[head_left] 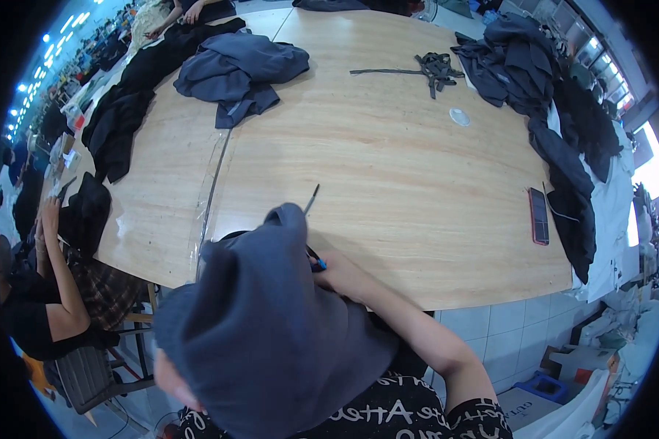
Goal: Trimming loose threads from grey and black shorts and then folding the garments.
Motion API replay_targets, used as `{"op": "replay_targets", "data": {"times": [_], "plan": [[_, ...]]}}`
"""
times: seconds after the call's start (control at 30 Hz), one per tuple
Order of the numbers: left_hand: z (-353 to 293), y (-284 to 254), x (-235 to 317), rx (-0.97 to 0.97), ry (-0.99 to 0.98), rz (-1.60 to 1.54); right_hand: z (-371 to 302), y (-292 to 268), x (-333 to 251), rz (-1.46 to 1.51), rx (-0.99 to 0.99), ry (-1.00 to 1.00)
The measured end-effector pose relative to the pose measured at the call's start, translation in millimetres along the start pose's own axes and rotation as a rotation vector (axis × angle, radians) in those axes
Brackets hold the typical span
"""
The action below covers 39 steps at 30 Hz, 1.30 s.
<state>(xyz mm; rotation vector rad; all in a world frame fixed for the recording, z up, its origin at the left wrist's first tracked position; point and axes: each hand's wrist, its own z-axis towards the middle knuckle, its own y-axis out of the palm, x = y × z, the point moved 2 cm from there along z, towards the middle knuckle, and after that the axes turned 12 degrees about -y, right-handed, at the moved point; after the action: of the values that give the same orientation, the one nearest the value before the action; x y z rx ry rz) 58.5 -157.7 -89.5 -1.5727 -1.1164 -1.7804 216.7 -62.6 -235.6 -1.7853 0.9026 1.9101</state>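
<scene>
A dark grey piece of fabric, apparently a garment [263, 329], is raised in front of me and covers much of the lower middle. At its lower left edge a bit of my left hand [170, 382] shows; its fingers are mostly behind the cloth, which it appears to hold up. My right hand [337, 274], at the table's near edge on the cloth's right side, is closed around scissors [315, 259] with black and blue handles. A thin dark tip [313, 197] sticks out beyond the fabric. The rest of the tool is hidden.
Grey garments lie heaped on the table [388, 161] at far left [234, 69] and far right [509, 62]. Dark strips [438, 72], a white disc [459, 117] and a phone [539, 216] lie right. A co-worker [58, 293] sits left beside black cloth [88, 212].
</scene>
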Motion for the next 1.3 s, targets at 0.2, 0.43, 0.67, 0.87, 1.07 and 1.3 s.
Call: {"op": "replay_targets", "data": {"times": [0.2,0.43,0.67,0.87,1.07,1.3], "plan": [[-3.0,-11.5,-0.2,0.129,0.131,-0.184,-15.1,-16.9,30.0,0.368,0.336,0.131],[-1.1,-20.2,-5.8,0.262,0.285,-0.392,-13.5,14.4,49.3,0.670,0.453,0.189],[-8.0,-32.7,-15.5,0.416,0.397,-0.611,-69.7,-77.4,-48.8,0.586,0.878,-0.146],[19.0,-146.0,-89.7,0.565,-0.074,-0.261,-95.3,-137.3,-144.8,0.181,0.941,-0.494],[71.4,-132.7,-54.9,0.644,0.099,-0.202,-39.8,-185.1,-149.4,-0.632,1.143,-0.492],[23.2,-207.8,-162.6,1.106,-0.040,0.343,-22.7,-175.1,-16.8,-1.143,0.943,-0.356]]}}
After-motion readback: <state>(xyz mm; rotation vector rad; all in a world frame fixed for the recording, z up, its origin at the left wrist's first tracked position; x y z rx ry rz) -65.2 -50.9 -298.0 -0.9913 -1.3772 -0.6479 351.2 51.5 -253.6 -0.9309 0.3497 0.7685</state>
